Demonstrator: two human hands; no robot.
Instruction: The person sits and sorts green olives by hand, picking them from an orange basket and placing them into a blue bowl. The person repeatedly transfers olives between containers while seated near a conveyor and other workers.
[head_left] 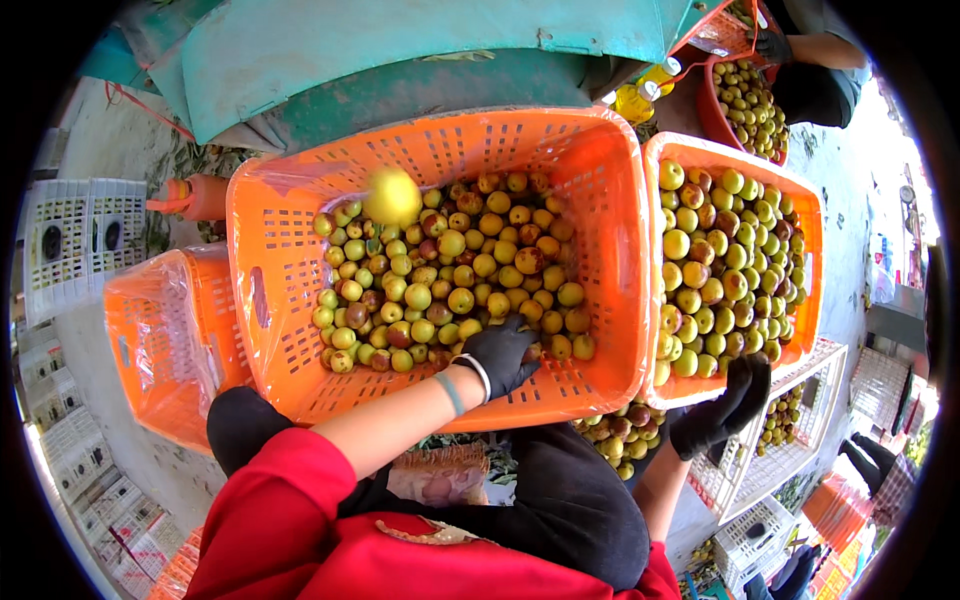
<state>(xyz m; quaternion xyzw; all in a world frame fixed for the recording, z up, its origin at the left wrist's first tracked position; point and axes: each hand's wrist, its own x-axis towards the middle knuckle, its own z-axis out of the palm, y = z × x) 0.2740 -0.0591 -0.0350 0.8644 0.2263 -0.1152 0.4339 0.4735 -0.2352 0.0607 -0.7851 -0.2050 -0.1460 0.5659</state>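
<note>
A large orange plastic basket (440,128), lined with clear film, stands in front of me with many yellow-green and brown jujubes (420,297) in it. My left hand (497,356), in a black glove, reaches in at the near side, its fingers curled over a jujube (533,352) and partly hidden. One blurred yellow jujube (392,196) hangs in mid-air above the far left of the pile. To the right, my gloved right hand (722,410) is open with fingers stretched out, by the near edge of a second orange basket (813,250) full of jujubes.
A teal sheet-covered structure (400,60) borders the far side. Another orange basket (160,340) stands at left. More jujubes (625,435) lie near my right knee, beside a white crate (790,440). A person's gloved hand (772,46) is by a red tub (712,105) at far right.
</note>
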